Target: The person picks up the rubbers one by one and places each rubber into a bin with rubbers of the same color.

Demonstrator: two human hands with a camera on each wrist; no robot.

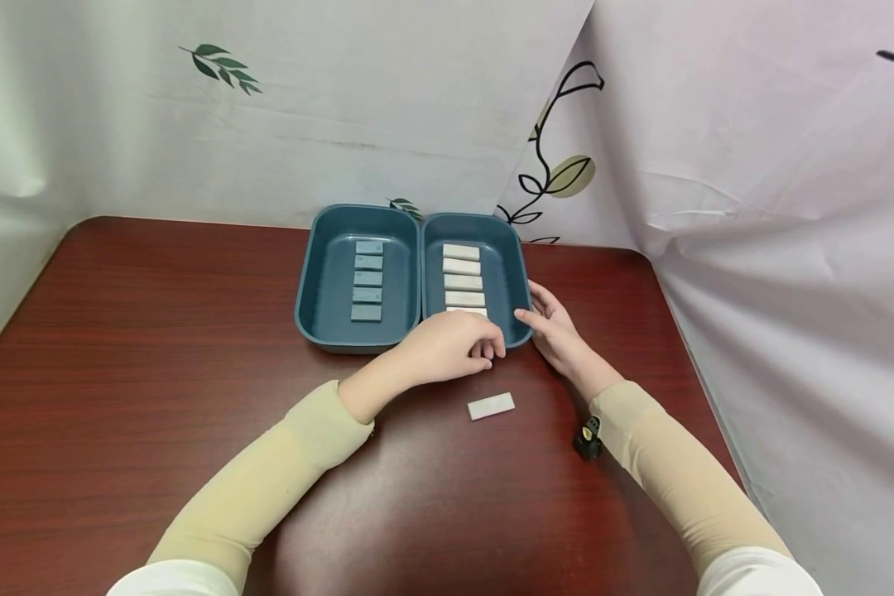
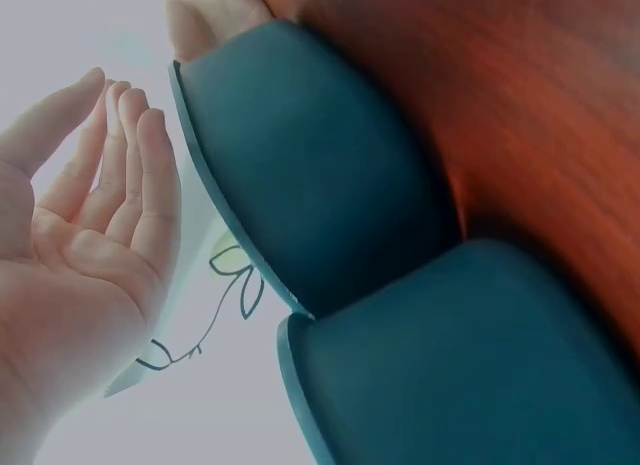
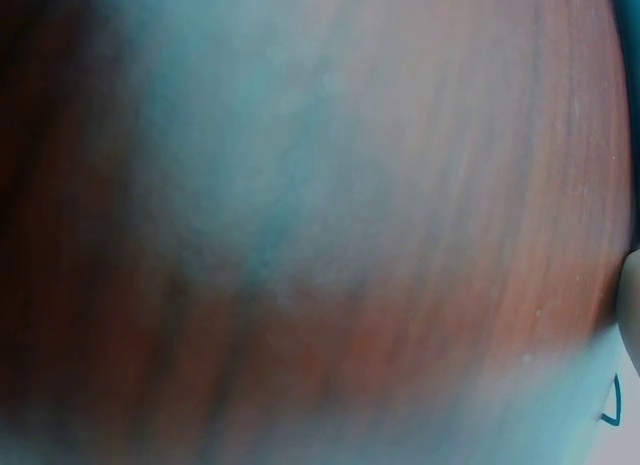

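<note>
Two dark blue trays stand side by side in the head view. Several blue-grey rectangular blocks (image 1: pixel 367 278) lie in a column in the left tray (image 1: pixel 320 302). The right tray (image 1: pixel 503 281) holds a column of white blocks (image 1: pixel 463 283), the nearest partly hidden behind my left hand (image 1: pixel 450 343). That hand hovers at the right tray's front edge, fingers loosely bent and empty, as the left wrist view also shows. With thumb over the rim and fingers outside, my right hand (image 1: pixel 557 331) holds the right tray's right wall. One white block (image 1: pixel 491 406) lies on the table in front.
The reddish-brown wooden table (image 1: pixel 156 372) extends around the trays. White patterned cloth (image 1: pixel 387 108) hangs behind it and along the right side. A small black device (image 1: pixel 587 439) sits by the right wrist. The right wrist view shows mostly blurred tabletop (image 3: pixel 400 285).
</note>
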